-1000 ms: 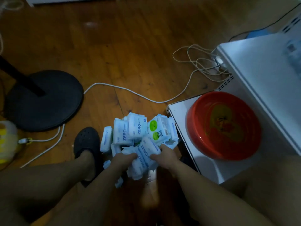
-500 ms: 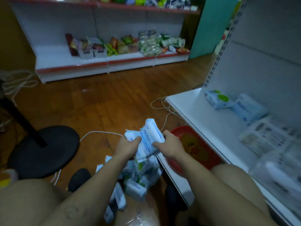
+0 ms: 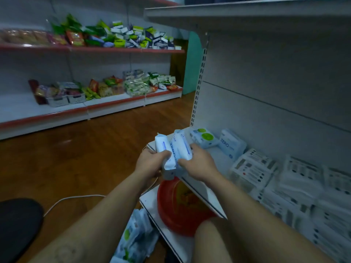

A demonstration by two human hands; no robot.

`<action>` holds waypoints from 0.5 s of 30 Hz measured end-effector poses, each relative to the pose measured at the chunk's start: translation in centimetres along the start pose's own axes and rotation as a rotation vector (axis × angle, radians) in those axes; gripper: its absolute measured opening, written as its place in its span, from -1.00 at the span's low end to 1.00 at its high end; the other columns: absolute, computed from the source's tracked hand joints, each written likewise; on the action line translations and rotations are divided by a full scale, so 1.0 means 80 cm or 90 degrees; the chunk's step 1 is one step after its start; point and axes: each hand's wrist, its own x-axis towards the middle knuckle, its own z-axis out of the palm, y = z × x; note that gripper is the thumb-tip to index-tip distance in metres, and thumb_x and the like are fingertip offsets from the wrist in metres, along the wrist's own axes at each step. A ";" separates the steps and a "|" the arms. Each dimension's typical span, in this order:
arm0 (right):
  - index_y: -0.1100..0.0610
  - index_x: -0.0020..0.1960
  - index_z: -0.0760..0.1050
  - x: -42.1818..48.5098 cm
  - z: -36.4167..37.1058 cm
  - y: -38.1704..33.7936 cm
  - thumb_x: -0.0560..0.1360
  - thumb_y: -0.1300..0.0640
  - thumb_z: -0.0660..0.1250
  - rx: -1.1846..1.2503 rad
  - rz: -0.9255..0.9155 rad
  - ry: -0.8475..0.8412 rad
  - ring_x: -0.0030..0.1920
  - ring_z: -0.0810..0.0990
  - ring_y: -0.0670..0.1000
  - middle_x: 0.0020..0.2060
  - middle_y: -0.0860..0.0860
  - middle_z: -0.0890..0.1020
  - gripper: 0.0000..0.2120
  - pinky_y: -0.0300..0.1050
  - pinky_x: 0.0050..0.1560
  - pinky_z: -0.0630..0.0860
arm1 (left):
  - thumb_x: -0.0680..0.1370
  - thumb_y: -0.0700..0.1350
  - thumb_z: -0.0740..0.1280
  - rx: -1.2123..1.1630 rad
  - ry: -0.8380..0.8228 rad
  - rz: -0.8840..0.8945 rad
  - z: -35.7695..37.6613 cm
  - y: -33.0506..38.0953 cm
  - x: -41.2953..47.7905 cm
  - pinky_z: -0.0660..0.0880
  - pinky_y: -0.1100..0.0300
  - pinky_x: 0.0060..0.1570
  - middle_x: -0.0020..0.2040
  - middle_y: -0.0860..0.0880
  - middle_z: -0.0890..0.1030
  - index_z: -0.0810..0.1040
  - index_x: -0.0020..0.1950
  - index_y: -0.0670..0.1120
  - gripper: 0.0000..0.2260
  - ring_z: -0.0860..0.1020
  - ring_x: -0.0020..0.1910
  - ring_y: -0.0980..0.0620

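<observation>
I see both hands clamped on a bundle of white packs: the left hand curls its fingers round the near left side, and the right hand wraps the right side. The bundle stands between the fingers, its long axis running from the palms up and away, tops leaning slightly left. Just beyond the right fingers, a green-dot pack and a ZERO pack lie on the shelf. Below the fingers sits a red basin.

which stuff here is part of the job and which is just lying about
In the job: left hand, right hand, white blue-printed soft packs they grip, white pack heap on floor, white metal shelf.
Lying about: red round plastic basin, black round stand base, white cable, far snack packets.
</observation>
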 end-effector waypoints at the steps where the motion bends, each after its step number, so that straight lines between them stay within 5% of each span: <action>1: 0.06 0.16 0.43 0.007 -0.011 0.005 0.40 0.01 0.38 -0.012 0.005 0.000 0.02 0.58 0.11 0.05 0.03 0.61 -0.64 -0.08 -0.03 0.50 | 0.49 -0.02 0.44 -0.005 -0.013 -0.005 0.010 0.003 0.004 0.43 0.20 -0.41 -0.11 -0.06 0.61 0.44 -0.03 -0.11 -0.76 0.54 -0.28 0.07; 9: 0.15 0.17 0.38 0.075 -0.078 0.053 0.41 0.10 0.36 -0.142 0.049 -0.072 -0.05 0.60 0.16 0.03 0.11 0.54 -0.62 0.09 -0.13 0.63 | 0.45 0.12 0.46 -0.024 -0.156 -0.033 0.090 0.000 0.050 0.59 0.04 -0.14 0.05 -0.09 0.59 0.41 0.15 -0.09 -0.56 0.63 -0.02 -0.07; 15: 0.18 0.03 0.44 0.115 -0.113 0.091 0.41 0.14 0.36 -0.237 0.107 -0.107 -0.31 0.55 0.10 -0.08 0.16 0.57 -0.76 -0.16 -0.44 0.49 | 0.48 0.05 0.45 0.003 -0.244 -0.021 0.131 -0.002 0.072 0.58 0.05 -0.06 0.10 -0.09 0.62 0.42 0.23 -0.08 -0.59 0.65 0.00 -0.05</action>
